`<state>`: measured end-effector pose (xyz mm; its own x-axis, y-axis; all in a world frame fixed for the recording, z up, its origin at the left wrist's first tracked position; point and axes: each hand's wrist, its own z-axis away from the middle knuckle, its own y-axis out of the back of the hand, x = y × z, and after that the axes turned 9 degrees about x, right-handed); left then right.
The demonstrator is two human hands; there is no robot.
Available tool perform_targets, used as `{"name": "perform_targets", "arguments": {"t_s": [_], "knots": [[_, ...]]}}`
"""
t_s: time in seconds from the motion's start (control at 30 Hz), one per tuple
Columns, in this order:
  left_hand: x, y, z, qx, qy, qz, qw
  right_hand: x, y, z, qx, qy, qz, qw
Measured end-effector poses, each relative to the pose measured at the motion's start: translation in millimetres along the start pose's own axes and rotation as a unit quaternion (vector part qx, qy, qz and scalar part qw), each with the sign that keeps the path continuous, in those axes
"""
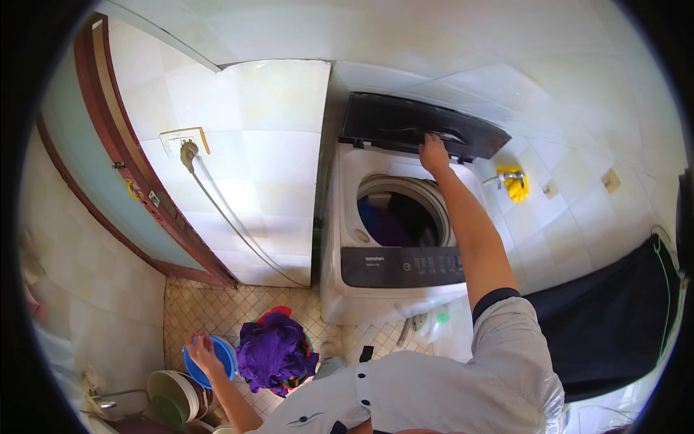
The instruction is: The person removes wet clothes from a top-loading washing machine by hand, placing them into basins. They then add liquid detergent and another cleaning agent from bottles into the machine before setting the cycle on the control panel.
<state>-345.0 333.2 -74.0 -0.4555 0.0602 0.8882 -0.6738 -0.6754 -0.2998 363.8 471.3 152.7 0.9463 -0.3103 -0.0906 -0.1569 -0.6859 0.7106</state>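
A white Ronshen top-loading washing machine (352, 301) stands before me with its dark lid (390, 116) raised against the wall. My right hand (434, 154) reaches over the tub, its fingers curled at the handle recess of the lid. Dark blue and purple laundry (387, 222) lies inside the drum, partly in shadow. My left hand (201, 355) is low at the left, empty with fingers apart, over a blue bucket (223, 352). Right of that bucket, a purple cloth (274, 350) is heaped on other clothes; their container is mostly hidden.
A plug (188, 152) sits in a wall socket, its cord hanging to the floor. Left is a red-framed door (146, 190). A tap (509, 177) with yellow wrapping juts from the right wall, above a black cloth (602, 320). White buckets (187, 396) and a green-capped bottle (434, 324) stand low.
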Motion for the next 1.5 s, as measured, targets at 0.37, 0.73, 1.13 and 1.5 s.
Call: {"name": "perform_targets", "arguments": {"t_s": [0.37, 0.73, 1.13, 1.5], "knots": [[-9, -144, 53, -0.145, -0.023, -0.067, 0.987, 10, 44, -37, -0.203, 0.104, 0.063, 0.972], [-45, -261, 172, -0.326, -0.09, -0.206, 0.918, 6, 90, 121, -0.435, 0.106, -0.104, 0.888], [-90, -347, 194, -0.343, -0.009, -0.238, 0.909, 9, 104, 213, -0.122, 0.16, -0.302, 0.932], [-99, -348, 214, -0.285, -0.106, -0.266, 0.915, -17, 127, 264, -0.181, 0.23, -0.179, 0.939]]}}
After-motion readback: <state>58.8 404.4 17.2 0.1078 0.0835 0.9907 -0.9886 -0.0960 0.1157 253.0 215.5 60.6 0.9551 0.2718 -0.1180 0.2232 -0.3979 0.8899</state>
